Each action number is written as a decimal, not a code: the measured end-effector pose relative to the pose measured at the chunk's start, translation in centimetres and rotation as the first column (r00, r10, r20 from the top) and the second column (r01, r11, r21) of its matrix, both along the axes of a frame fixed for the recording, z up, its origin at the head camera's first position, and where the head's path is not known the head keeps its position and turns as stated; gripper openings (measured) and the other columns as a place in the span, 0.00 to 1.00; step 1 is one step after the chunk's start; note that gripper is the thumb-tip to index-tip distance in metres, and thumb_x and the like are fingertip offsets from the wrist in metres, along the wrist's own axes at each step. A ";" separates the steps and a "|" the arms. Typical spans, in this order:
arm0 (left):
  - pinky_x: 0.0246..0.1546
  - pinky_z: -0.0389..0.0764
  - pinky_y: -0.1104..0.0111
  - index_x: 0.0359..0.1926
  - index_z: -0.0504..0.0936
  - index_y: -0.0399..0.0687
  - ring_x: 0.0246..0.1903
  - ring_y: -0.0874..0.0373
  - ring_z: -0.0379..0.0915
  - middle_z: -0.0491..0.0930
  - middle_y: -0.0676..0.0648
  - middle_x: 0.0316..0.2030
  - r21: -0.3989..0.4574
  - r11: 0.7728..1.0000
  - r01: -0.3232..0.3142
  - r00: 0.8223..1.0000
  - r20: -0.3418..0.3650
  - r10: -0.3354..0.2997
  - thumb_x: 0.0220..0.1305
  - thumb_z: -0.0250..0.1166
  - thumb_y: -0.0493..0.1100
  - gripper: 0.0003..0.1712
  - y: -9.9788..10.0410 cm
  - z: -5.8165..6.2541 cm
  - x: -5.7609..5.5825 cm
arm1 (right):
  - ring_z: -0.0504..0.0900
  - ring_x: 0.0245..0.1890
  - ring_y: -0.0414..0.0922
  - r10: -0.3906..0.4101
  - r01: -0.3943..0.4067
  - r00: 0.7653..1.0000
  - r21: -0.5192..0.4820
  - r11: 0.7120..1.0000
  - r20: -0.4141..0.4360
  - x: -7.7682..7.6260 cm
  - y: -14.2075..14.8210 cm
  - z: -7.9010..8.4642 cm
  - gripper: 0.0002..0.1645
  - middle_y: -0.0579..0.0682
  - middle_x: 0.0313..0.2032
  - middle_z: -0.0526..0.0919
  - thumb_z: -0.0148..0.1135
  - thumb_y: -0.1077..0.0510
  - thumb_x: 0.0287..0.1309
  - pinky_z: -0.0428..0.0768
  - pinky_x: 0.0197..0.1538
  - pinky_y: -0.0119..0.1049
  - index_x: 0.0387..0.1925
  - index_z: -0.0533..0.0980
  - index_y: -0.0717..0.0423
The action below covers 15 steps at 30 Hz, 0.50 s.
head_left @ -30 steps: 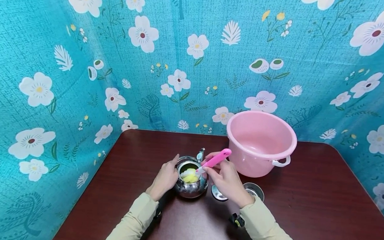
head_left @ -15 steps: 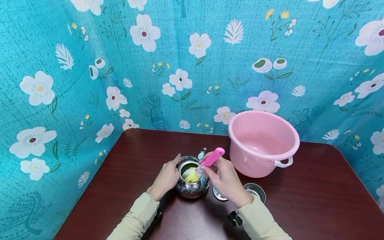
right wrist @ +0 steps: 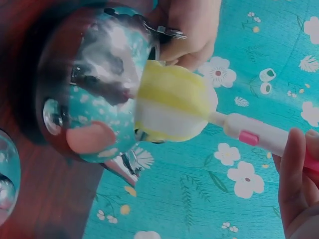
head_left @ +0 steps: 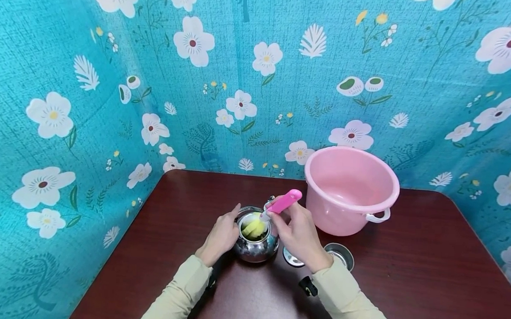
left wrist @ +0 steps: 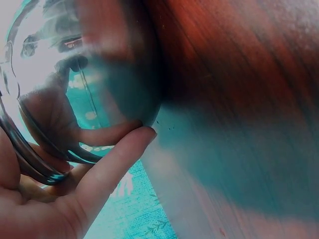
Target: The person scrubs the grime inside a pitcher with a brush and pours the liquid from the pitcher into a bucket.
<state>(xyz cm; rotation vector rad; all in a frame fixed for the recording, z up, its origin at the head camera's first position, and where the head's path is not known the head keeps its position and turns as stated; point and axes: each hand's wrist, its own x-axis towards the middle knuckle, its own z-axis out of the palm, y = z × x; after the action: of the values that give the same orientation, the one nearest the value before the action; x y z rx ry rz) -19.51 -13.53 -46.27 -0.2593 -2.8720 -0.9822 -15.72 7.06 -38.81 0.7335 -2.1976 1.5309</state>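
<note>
Teal floral cloth (head_left: 283,87) behind, dark wooden table (head_left: 259,293) below, where the left hand (head_left: 220,235) grips a steel teapot (head_left: 254,252) as the right hand (head_left: 298,233) pinches a pink-handled sponge brush (head_left: 284,202), its head (right wrist: 172,104) partly inside, apparently mid-scrub, any next stroke calling for steady bracing.

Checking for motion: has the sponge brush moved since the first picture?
Yes, upward: the sponge brush sits higher in the mouth of the steel teapot.
</note>
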 end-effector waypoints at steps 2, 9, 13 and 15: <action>0.51 0.78 0.53 0.68 0.67 0.40 0.55 0.46 0.76 0.77 0.38 0.59 -0.008 1.000 -0.002 1.000 -0.006 0.002 0.59 0.48 0.30 0.33 0.0 0.0 0.0 | 0.76 0.15 0.36 0.004 -0.004 1.000 0.003 1.000 -0.002 0.0 0.1 0.1 0.12 0.53 0.30 0.83 0.63 0.63 0.59 0.75 0.18 0.29 0.45 0.74 0.58; 0.51 0.78 0.53 0.69 0.67 0.43 0.56 0.46 0.76 0.76 0.39 0.60 -0.005 1.000 -0.009 1.000 0.012 0.010 0.60 0.48 0.31 0.34 -0.1 0.0 0.0 | 0.76 0.16 0.32 0.018 -0.017 0.999 0.024 1.000 -0.046 0.1 0.2 0.7 0.12 0.52 0.31 0.82 0.62 0.64 0.59 0.76 0.19 0.28 0.45 0.73 0.58; 0.52 0.78 0.54 0.69 0.66 0.43 0.57 0.47 0.75 0.76 0.40 0.60 0.000 1.000 -0.007 1.000 0.016 0.007 0.60 0.47 0.31 0.34 -0.1 0.1 0.1 | 0.76 0.18 0.30 0.010 -0.002 0.995 0.080 0.997 -0.100 0.4 0.2 1.0 0.15 0.48 0.32 0.80 0.64 0.66 0.57 0.77 0.22 0.26 0.45 0.73 0.57; 0.52 0.78 0.54 0.69 0.66 0.42 0.57 0.47 0.75 0.76 0.40 0.60 0.003 1.000 -0.006 1.000 0.017 0.006 0.60 0.47 0.31 0.34 0.0 0.1 0.1 | 0.76 0.19 0.29 0.011 0.003 0.992 0.108 0.994 -0.127 0.5 0.2 1.3 0.16 0.47 0.32 0.79 0.65 0.67 0.55 0.77 0.23 0.25 0.45 0.73 0.56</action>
<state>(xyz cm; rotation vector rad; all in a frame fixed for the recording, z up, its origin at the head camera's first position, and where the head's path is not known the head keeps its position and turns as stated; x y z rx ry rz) -19.45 -13.58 -46.14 -0.2438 -2.8844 -0.9919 -15.17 7.31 -37.55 0.8452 -2.1985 1.3366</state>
